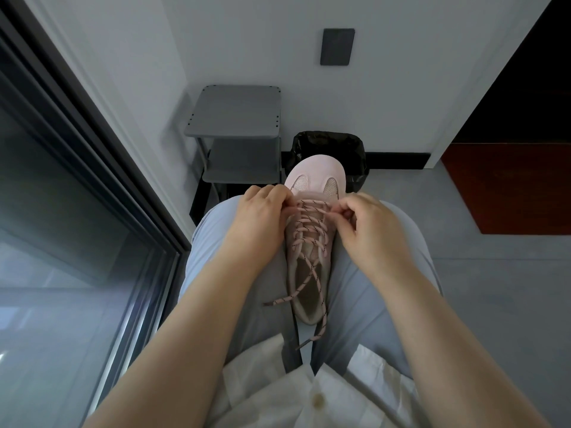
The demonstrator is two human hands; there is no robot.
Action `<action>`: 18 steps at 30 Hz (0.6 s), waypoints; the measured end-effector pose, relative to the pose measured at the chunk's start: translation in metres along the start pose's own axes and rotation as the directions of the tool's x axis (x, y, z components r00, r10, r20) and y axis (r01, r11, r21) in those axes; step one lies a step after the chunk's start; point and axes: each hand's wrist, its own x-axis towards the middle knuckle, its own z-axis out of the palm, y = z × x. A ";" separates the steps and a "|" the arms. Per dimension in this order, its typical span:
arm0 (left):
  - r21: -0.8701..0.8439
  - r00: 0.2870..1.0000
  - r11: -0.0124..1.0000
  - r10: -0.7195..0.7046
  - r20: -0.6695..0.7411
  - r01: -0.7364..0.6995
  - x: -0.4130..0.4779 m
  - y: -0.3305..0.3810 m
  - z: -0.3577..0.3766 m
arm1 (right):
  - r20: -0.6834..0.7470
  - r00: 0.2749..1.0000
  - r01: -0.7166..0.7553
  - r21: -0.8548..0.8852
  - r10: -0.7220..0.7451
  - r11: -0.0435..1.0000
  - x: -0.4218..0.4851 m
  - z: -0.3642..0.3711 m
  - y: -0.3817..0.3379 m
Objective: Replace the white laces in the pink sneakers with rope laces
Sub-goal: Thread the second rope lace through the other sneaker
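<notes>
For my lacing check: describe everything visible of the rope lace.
The rope lace is pink with dark flecks, braided-looking. It crisscrosses the pink sneaker; two loose ends cross over the shoe's opening and trail onto the lap, ending in dark tips. The left hand and right hand pinch it near the toe.

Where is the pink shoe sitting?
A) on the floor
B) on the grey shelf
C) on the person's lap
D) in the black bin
C: the pink shoe rests on the lap, between the thighs in light blue trousers, while the left hand and right hand pinch its rope lace near the toe.
</notes>
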 end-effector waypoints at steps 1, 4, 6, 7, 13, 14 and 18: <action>-0.003 1.000 1.000 0.000 0.005 0.000 0.000 -0.001 0.001 | -0.008 1.000 0.006 0.010 -0.006 1.000 0.000 0.000 0.000; 0.001 1.000 1.000 0.011 0.007 -0.011 -0.001 -0.002 0.003 | -0.023 1.000 0.018 0.048 -0.017 0.999 -0.002 -0.002 -0.001; 0.012 1.000 1.000 0.028 0.011 -0.028 -0.001 -0.002 0.005 | -0.005 1.000 0.027 0.037 -0.027 0.999 -0.001 0.000 -0.004; 0.021 0.999 0.999 0.041 0.020 -0.041 -0.001 -0.002 0.006 | -0.001 0.999 0.032 0.022 -0.032 0.999 0.000 0.002 -0.005; 0.055 0.999 0.997 0.050 0.009 -0.051 -0.001 -0.004 0.006 | 0.028 0.999 0.016 0.015 -0.016 1.000 0.002 0.005 -0.005; 0.052 1.000 0.998 0.028 0.014 -0.028 -0.002 -0.004 0.006 | 0.020 1.000 0.018 0.034 -0.018 0.999 0.002 0.003 -0.003; 0.038 1.000 0.999 0.017 -0.002 -0.017 -0.002 -0.004 0.004 | -0.015 1.000 0.025 0.068 -0.025 0.997 -0.001 -0.001 -0.001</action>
